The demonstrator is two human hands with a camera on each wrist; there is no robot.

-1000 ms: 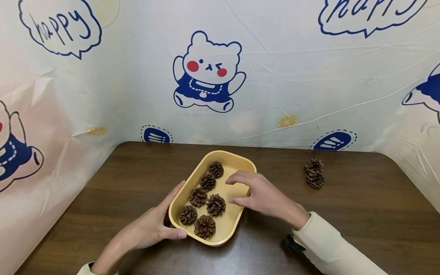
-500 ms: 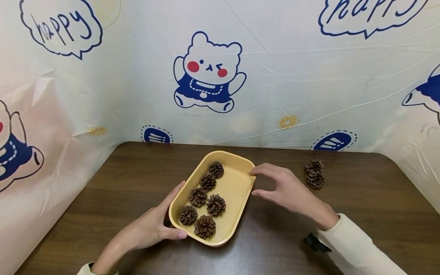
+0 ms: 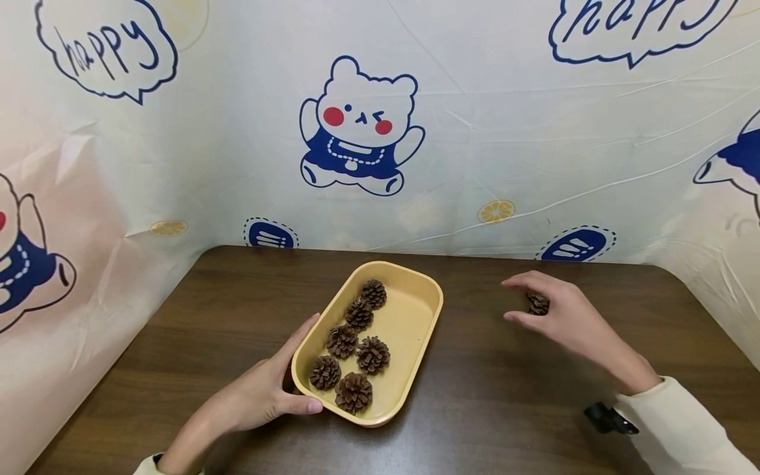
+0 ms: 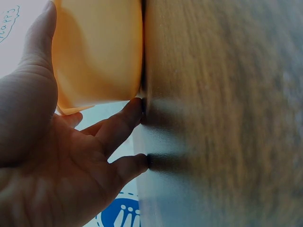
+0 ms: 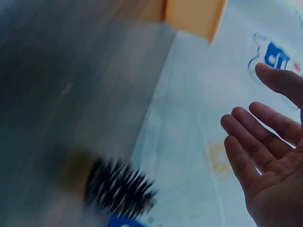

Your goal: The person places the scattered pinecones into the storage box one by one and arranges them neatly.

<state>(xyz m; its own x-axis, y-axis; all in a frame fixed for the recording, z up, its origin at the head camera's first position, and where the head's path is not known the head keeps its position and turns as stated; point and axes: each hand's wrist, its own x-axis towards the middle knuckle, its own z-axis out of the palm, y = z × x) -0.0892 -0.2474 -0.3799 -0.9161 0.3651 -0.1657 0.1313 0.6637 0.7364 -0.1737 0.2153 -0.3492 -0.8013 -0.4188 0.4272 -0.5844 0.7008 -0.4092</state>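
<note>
A yellow tray (image 3: 410,330) sits slanted on the table, with several brown pine cones (image 3: 373,355) along its left side and near end. My left hand (image 3: 255,392) holds the tray's near left corner, thumb at the near rim and fingers along the left wall. In the left wrist view, some fingertips (image 4: 135,106) touch the table. Over at the right, my right hand (image 3: 564,310) hovers with thumb and fingers spread, holding nothing. A pine cone (image 3: 538,303) shows partly behind it; the right wrist view has a blurred pine cone (image 5: 120,189) below the palm.
The brown wooden table (image 3: 475,409) reaches back to a pale printed cloth (image 3: 469,158) that hangs behind and at both sides. A small black item (image 3: 611,419) is at the right sleeve (image 3: 683,422).
My right hand has left the tray and moved right to the loose pine cones, now mostly covering them. The left hand and tray stay where they were.
</note>
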